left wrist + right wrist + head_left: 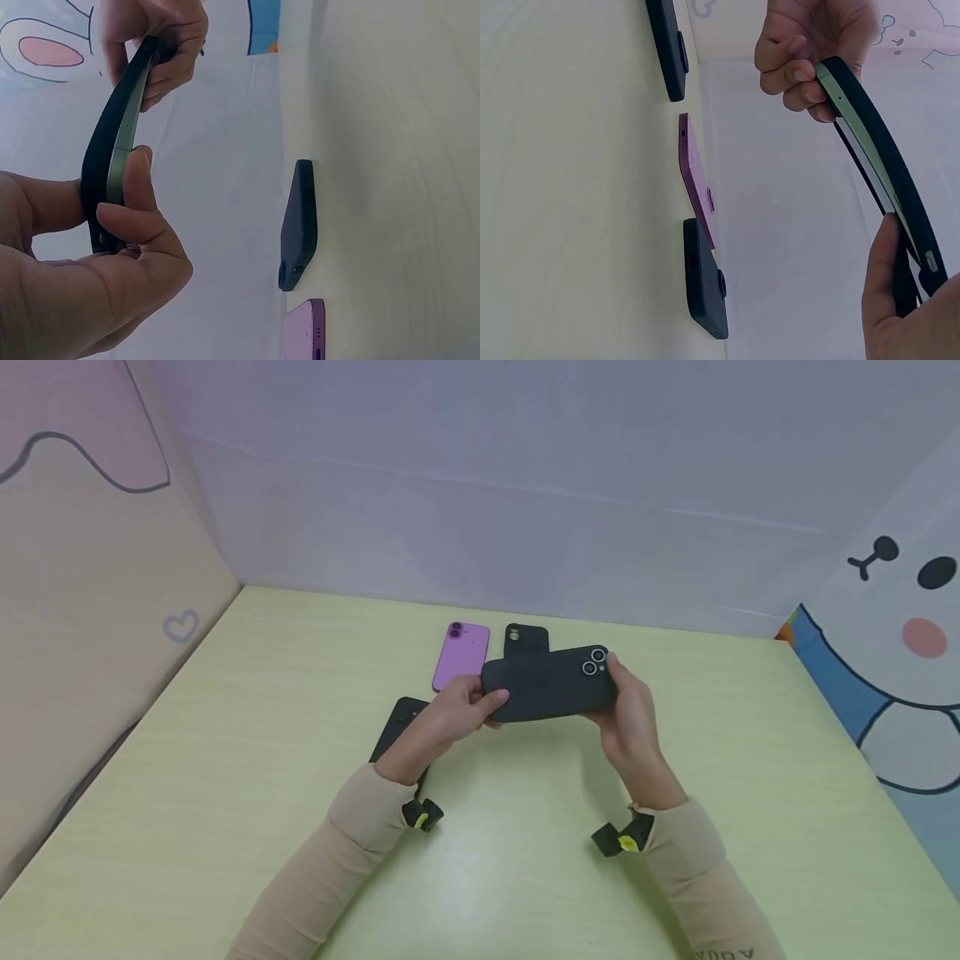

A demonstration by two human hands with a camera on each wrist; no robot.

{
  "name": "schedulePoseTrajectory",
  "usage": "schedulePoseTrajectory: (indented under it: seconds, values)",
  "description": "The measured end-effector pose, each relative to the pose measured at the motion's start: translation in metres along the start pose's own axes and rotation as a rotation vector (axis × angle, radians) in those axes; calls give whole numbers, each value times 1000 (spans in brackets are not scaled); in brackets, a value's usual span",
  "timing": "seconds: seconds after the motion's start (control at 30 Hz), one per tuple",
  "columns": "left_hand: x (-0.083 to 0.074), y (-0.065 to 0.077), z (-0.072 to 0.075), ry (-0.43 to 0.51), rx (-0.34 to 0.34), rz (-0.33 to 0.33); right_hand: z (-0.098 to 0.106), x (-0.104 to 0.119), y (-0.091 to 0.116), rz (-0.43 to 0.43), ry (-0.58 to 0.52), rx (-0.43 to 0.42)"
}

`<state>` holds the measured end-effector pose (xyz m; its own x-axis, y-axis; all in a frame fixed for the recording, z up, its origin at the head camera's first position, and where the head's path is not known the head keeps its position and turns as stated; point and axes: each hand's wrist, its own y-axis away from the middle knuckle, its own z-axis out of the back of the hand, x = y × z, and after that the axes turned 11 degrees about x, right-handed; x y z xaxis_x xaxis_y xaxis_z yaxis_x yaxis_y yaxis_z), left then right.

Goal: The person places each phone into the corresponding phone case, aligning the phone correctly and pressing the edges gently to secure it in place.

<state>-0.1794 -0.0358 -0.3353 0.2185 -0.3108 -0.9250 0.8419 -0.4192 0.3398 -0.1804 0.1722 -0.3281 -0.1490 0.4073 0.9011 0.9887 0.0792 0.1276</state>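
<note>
My left hand (453, 710) and right hand (632, 718) grip opposite ends of a phone in a black case (547, 685), held level above the table with the two ringed camera lenses at the right end. The left thumb presses the back of the case while the fingers curl underneath. In the left wrist view the pale green side of the phone (124, 142) shows along the case, which bows outward. From the right wrist view, the green edge is exposed toward the left hand's end, and the right thumb lies along the near end.
On the table (225, 735) beyond the hands lie a purple phone (462, 652) and a black phone-shaped piece with a camera corner (528, 639), partly hidden. Another black one (393, 727) lies under the left wrist. A pale wall (487, 527) stands behind the table.
</note>
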Motion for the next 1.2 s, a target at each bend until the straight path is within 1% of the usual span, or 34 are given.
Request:
schedulePoseTrajectory:
  seconds: [0.13, 0.27, 0.47, 0.6, 0.67, 0.77, 0.93, 1.1, 1.2]
  values:
    - [0, -1, 1, -17, 4, 16, -1, 1, 0, -3, 82, -25]
    - [1, -1, 3, -41, -8, -1, -2, 1, 0, -10, 122, -42]
    - [3, -1, 5, -3, -15, -40, -3, -1, -3, -13, 84, -87]
    - [3, -2, 6, 15, -14, -26, -5, -3, -4, 24, 42, -96]
    - [3, -2, 7, 34, -24, -15, -6, -4, -4, 43, 21, -85]
    - [2, -2, 9, 56, -80, -29, -7, -5, -3, 47, 10, -42]
    - [1, -2, 12, 88, -229, -108, -7, -4, -2, 11, 5, 84]
    - [2, -3, 14, 133, -320, -169, -6, -4, -1, -7, 59, 165]
    - [3, -3, 16, 164, -370, -196, -5, -4, 0, -33, 121, 207]
